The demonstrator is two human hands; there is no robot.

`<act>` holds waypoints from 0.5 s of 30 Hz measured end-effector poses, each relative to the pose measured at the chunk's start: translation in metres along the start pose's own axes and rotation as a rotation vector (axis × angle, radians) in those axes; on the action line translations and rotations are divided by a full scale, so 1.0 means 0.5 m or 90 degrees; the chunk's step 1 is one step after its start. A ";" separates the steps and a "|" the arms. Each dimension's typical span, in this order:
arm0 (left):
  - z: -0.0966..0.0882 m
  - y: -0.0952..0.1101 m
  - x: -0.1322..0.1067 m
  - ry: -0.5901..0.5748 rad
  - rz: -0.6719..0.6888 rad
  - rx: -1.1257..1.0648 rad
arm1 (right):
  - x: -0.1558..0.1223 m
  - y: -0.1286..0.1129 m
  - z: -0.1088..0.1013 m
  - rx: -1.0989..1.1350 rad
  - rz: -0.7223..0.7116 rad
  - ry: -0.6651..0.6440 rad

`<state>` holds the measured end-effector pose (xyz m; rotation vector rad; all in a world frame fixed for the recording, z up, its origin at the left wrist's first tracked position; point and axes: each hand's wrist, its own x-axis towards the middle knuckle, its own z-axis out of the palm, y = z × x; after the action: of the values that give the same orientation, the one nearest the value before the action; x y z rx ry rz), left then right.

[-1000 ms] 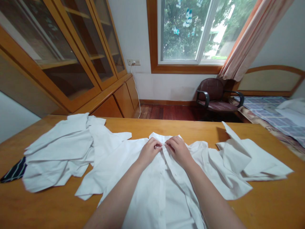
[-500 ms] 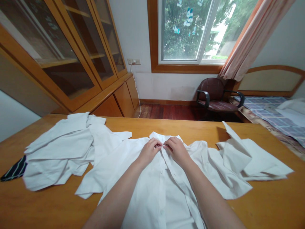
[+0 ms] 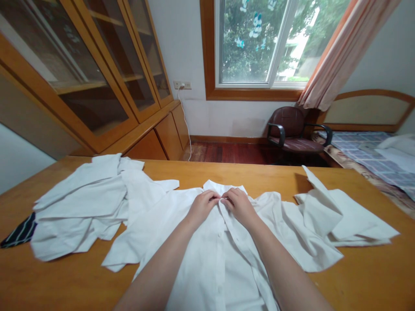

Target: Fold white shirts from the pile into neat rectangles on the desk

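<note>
A white short-sleeved shirt (image 3: 207, 259) lies spread out in front of me, collar toward the far side of the table. Its button front hangs partly open below my hands, and small buttons show along one edge. Just under the collar, my left hand (image 3: 205, 206) pinches one side of the front with its fingertips. Close beside it, my right hand (image 3: 239, 205) pinches the other edge of the front. The fingertips of both hands nearly meet, and whatever button lies between them is hidden.
On the left of the wooden table (image 3: 48, 285) is a pile of white garments (image 3: 81, 203) with a dark striped cloth (image 3: 19, 231) beside it. Folded white cloth (image 3: 356, 216) lies at the right. Beyond stand a glass-door cabinet (image 3: 142, 112), an office chair (image 3: 288, 129) and a bed (image 3: 372, 142).
Almost nothing differs. My hands stay at the collar with tiny finger shifts, and the view has tilted very slightly.
</note>
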<state>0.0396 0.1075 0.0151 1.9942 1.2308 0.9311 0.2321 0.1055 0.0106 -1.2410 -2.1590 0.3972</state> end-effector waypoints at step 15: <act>0.012 -0.010 -0.002 0.022 0.061 0.141 | 0.001 0.003 -0.006 0.030 0.024 0.020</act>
<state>0.0415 0.1076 0.0074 2.2347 1.3157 0.9110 0.2348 0.1066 0.0126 -1.2552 -2.0908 0.4394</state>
